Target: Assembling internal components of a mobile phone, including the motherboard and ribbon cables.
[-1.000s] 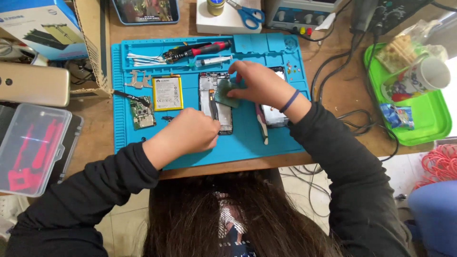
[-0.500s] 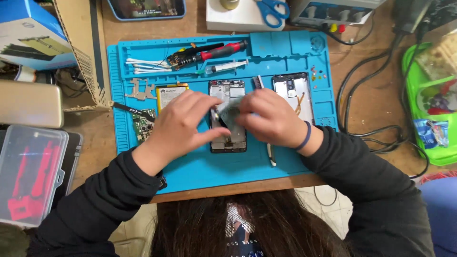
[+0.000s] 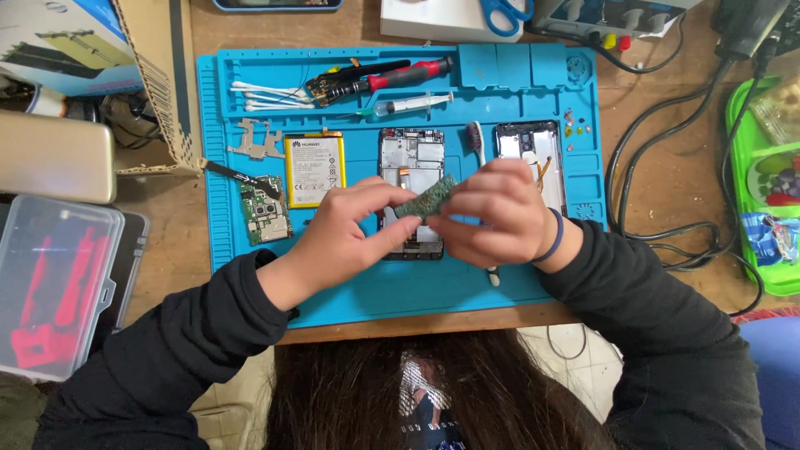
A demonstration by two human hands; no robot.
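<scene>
Green circuit board (image 3: 426, 197), a small flat rectangular piece with a speckled dark-green face, sits tilted in the middle of the frame, pinched at its two ends between both hands. The left hand (image 3: 354, 225) has thumb and fingers closed on its lower left end; the right hand (image 3: 492, 212), with a blue band at the wrist, is clamped on its right end. The two hands are close together, nearly touching, just above an opened phone frame (image 3: 412, 187) that lies on the blue work mat (image 3: 375, 283).

Nearest the lower edge of the frame are the person's dark hair and two black sleeves, then the wooden counter (image 3: 667, 167) edge under the mat.

Further up, the mat carries one yellow flat battery (image 3: 315, 169) left of the phone frame, one small green board with camera parts (image 3: 266, 220) further left, one silvery metal shield (image 3: 252, 139) above that, and a second open phone shell (image 3: 529, 154) to the right, partly hidden by the right hand. One toothbrush (image 3: 475, 140) lies between the two phone bodies.

Along the mat's upper trays lie several white cotton swabs (image 3: 271, 96), one syringe (image 3: 412, 104) and one red-and-black screwdriver (image 3: 392, 79).

At the lower left stands one clear plastic box (image 3: 50, 283) with red parts inside. One green tray (image 3: 754, 192) fills the right edge, and blue-handled scissors (image 3: 507, 15) lie at the top.
</scene>
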